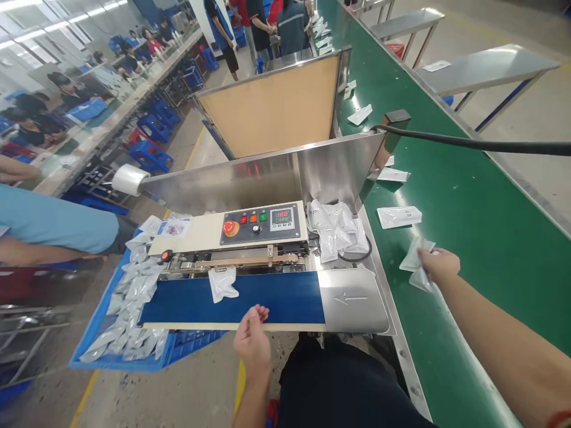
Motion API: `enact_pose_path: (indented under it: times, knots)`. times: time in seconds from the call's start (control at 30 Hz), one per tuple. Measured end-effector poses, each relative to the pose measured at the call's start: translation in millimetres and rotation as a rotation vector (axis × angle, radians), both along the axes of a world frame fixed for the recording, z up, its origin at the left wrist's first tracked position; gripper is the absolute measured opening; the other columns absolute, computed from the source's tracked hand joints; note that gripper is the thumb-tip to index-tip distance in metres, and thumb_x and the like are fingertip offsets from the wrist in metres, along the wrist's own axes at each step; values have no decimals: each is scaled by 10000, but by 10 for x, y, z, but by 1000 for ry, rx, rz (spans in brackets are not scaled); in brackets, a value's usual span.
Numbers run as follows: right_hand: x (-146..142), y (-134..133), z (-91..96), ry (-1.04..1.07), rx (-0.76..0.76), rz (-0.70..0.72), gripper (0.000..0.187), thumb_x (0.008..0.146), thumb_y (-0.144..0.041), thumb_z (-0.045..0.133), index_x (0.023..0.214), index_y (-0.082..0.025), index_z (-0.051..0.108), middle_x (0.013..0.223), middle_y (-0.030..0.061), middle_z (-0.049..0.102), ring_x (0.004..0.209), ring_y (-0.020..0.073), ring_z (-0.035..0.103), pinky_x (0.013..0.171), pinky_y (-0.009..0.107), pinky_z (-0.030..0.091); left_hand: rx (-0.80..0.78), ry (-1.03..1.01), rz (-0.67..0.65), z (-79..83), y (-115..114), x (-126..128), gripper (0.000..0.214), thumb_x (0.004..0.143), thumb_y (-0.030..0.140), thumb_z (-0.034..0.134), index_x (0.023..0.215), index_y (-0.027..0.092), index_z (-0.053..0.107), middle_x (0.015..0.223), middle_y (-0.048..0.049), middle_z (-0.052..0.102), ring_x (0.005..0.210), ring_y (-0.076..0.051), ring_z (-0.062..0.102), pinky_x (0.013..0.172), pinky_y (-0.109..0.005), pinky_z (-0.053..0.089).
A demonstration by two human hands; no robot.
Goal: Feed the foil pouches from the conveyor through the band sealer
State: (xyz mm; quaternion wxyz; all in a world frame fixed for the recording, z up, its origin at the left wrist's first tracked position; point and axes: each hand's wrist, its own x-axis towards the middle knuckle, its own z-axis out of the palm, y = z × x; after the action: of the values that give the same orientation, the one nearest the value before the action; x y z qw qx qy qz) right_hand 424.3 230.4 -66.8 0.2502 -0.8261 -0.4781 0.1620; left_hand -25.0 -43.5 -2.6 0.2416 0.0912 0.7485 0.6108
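My right hand (439,264) is over the green conveyor belt, its fingers pinched on white plastic pouches (413,255); I cannot tell exactly how many. My left hand (253,342) hovers at the front edge of the sealing machine's blue belt (276,297), fingers curled together and nothing visible in them. One filled pouch (223,284) hangs by its top edge in the band sealer (263,229), its lower part over the blue belt. To the right of the control panel lies a pile of pouches (332,229) on the metal surface.
A blue crate (163,356) full of pouches stands at the machine's left end. More flat pouches (399,217) lie along the green conveyor (482,238). A black cable (473,142) crosses above it. A person in a light blue sleeve (57,217) is at the left.
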Motion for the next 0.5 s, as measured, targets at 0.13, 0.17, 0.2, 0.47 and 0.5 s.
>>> enact_pose_path:
  times: [0.13, 0.17, 0.2, 0.47, 0.5]
  knots:
    - [-419, -148, 434, 45, 95, 16, 228, 803, -410, 817, 778, -218, 697, 895, 148, 754, 851, 278, 679, 793, 395, 507, 55, 115, -332, 86, 272, 339, 484, 966, 608, 738, 1004, 140, 856, 964, -148, 838, 885, -282, 812, 841, -430, 690]
    - [-551, -260, 596, 57, 182, 68, 239, 807, -434, 818, 828, -217, 721, 1056, 163, 780, 968, 291, 692, 872, 388, 517, 92, 162, -422, 119, 365, 427, 447, 985, 583, 726, 998, 158, 863, 982, -146, 839, 917, -285, 811, 869, -431, 687]
    - [-694, -395, 765, 79, 278, 135, 261, 824, -468, 805, 875, -221, 740, 1177, 160, 780, 1053, 301, 692, 929, 386, 520, 131, 209, -505, 152, 464, 516, 405, 996, 554, 723, 1005, 177, 870, 1018, -147, 841, 964, -291, 810, 905, -433, 679]
    - [-1749, -1439, 1356, 599, -78, 501, 497, 783, -708, 831, 866, -219, 788, 751, 57, 734, 687, 238, 645, 652, 338, 520, 263, 145, -882, 236, 988, 997, 454, 1075, 534, 592, 1037, 172, 863, 987, -111, 835, 894, -248, 762, 845, -343, 605]
    - [-1800, -1481, 1330, 671, -117, 490, 521, 785, -726, 826, 875, -214, 791, 715, 46, 709, 646, 220, 617, 631, 333, 511, 231, 131, -873, 213, 981, 991, 526, 1091, 562, 545, 936, 164, 852, 862, -87, 803, 792, -223, 723, 771, -315, 578]
